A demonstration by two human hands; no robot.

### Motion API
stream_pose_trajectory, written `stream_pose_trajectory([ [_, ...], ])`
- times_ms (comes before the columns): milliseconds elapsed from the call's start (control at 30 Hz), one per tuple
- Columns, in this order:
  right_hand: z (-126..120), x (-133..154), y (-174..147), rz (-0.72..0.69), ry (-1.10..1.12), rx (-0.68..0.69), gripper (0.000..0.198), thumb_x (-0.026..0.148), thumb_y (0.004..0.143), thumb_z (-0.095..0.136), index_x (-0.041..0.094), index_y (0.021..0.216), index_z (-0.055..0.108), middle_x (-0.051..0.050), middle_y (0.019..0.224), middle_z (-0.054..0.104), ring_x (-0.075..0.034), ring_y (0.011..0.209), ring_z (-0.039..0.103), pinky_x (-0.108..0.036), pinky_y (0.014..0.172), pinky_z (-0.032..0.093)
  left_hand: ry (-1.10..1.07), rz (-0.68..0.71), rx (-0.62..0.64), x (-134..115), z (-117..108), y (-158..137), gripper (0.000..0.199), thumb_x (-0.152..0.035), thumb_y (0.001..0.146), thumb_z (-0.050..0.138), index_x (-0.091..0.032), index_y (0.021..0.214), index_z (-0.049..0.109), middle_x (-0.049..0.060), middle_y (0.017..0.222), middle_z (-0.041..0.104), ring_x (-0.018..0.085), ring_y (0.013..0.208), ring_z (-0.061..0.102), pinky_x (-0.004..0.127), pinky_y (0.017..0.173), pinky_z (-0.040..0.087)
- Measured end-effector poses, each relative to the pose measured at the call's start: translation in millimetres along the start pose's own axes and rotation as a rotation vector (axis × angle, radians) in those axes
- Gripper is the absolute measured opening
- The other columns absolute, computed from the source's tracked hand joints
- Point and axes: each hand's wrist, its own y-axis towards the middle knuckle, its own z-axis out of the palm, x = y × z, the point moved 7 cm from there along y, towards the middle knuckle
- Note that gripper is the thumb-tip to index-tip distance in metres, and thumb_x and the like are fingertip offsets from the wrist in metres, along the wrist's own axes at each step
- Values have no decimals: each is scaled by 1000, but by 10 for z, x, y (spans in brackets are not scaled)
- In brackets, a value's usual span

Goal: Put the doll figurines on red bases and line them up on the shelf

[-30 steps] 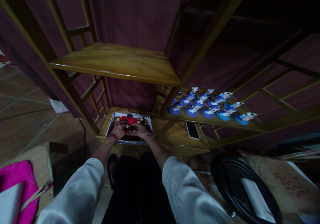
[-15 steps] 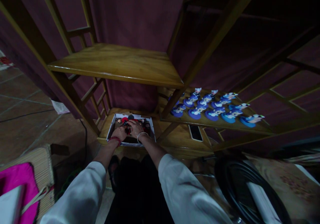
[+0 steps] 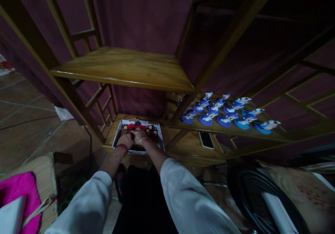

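In the shallow white cardboard box [image 3: 161,137], my left hand [image 3: 126,141] and right hand [image 3: 138,135] sit among small red-and-black figurines [image 3: 141,127]; whether gripping, I can't tell. Probably light, rigid, fragile: best held mid-body.

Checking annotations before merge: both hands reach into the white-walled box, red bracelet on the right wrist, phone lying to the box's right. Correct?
One error: the head view shows the red bracelet on the left hand's wrist. Otherwise as stated: both hands reach into the white-walled box, phone lying to its right.
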Motion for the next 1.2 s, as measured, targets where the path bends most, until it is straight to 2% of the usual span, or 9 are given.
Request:
stream_pose_trajectory([
  [167, 67, -51, 67, -77, 149, -93, 38, 6, 63, 49, 20, 96, 63, -5, 99, 57, -15, 95, 49, -21, 83, 39, -32, -17, -26, 50, 29, 51, 30, -17, 72, 40, -14, 97, 57, 15, 100, 61, 22, 93, 58, 28, 76, 44],
  [300, 89, -88, 97, -92, 253, -184, 30, 5, 63, 50, 18, 85, 66, -5, 95, 58, -14, 93, 50, -22, 83, 41, -59, -11, -36, 62, 29, 67, 28, -20, 73, 41, -13, 95, 57, 15, 96, 63, 22, 93, 58, 28, 76, 44],
  [633, 8, -175, 13, 15, 372, -350, 39, 1, 66, 44, 17, 95, 65, -6, 107, 56, -13, 97, 51, -21, 90, 39, -127, 13, -91, 77, 1, 75, 41, -16, 73, 40, -17, 113, 44, 13, 97, 62, 23, 91, 58, 31, 75, 43],
  [767, -13, -135, -19, 23, 369, -350, 40, 1, 66, 42, 17, 96, 64, -6, 109, 56, -12, 97, 52, -21, 89, 40, -175, -7, -89, 117, 22, 93, 47, -18, 73, 41, -16, 120, 36, 13, 96, 62, 23, 91, 59, 31, 76, 43],
  [900, 3, -112, -64, 20, 350, -291, 41, 2, 67, 42, 18, 99, 62, -5, 106, 59, -14, 97, 54, -22, 89, 40, -249, -4, -70, 115, 10, 79, 54, -21, 75, 41, -19, 127, 28, 12, 102, 61, 23, 94, 57, 31, 78, 42],
  [1067, 32, -164, -72, 40, 364, -273, 44, 1, 65, 42, 21, 99, 61, -3, 102, 61, -14, 97, 54, -25, 90, 39, -284, 14, -2, 65, 3, 57, 57, -17, 74, 40, -20, 130, 28, 11, 111, 57, 22, 102, 53, 32, 85, 38],
  [1200, 107, -246, 11, 106, 497, -308, 44, -1, 64, 41, 21, 98, 59, -2, 98, 62, -12, 90, 57, -25, 85, 44, -284, -25, 20, 87, 28, 80, 60, -13, 73, 41, -19, 130, 27, 11, 114, 55, 22, 105, 51, 31, 86, 37],
])
